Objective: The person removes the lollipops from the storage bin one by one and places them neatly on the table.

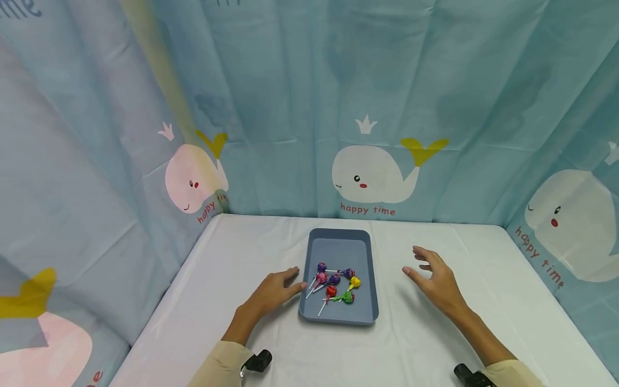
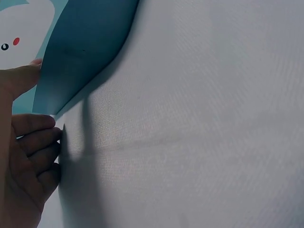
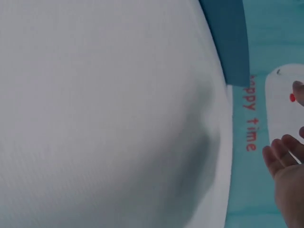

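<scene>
A blue-grey rectangular tray (image 1: 338,250) lies on the table with several wrapped lollipops in its nearer half. Among them are a red lollipop (image 1: 331,291), a green lollipop (image 1: 348,296), a yellow lollipop (image 1: 355,282), a pink one and purple ones. My left hand (image 1: 273,293) is at the tray's left side, thumb by the rim and fingers loosely bent; whether it touches the rim I cannot tell. To the right of the tray, my right hand (image 1: 440,282) hovers apart from it, fingers spread and holding nothing. The tray's outer wall (image 2: 90,42) shows in the left wrist view.
White cloth covers the table (image 1: 406,344). Behind and at both sides hangs a blue curtain (image 1: 290,107) printed with whales. Black wrist cameras sit at both sleeves, the left camera (image 1: 258,361) near the table's front.
</scene>
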`<action>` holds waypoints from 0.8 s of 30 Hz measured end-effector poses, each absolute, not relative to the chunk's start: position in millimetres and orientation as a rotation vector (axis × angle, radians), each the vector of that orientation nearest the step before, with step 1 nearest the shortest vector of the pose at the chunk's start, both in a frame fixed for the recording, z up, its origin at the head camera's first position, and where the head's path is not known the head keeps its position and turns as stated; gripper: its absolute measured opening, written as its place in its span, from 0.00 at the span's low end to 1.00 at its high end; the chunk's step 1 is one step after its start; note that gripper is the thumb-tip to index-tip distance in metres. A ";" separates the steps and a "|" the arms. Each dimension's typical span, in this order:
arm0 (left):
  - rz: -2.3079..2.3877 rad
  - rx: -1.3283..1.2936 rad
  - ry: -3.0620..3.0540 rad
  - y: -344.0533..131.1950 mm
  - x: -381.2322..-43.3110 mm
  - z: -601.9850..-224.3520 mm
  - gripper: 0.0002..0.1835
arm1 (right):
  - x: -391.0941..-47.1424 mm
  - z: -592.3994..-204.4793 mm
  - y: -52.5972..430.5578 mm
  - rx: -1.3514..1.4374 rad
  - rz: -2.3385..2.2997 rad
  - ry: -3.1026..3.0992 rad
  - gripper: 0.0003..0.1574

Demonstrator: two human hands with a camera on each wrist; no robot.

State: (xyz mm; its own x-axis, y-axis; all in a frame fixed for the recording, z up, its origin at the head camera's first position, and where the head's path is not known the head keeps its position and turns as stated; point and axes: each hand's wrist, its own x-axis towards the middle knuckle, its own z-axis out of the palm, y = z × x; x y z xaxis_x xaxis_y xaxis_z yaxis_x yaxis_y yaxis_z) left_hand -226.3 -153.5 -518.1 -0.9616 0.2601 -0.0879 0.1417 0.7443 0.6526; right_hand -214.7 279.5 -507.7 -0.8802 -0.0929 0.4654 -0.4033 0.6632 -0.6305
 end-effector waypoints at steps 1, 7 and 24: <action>1.025 0.315 2.771 -153.4 -226.1 -518.1 0.43 | -214.1 -508.0 277.6 0.391 1.116 -2.472 0.39; 1.055 0.317 2.787 -154.3 -225.7 -521.1 0.41 | -208.7 -507.0 265.0 0.374 1.334 -2.438 0.37; 1.101 0.320 2.790 -154.3 -224.1 -525.3 0.42 | -200.4 -503.9 219.2 0.398 1.636 -2.397 0.36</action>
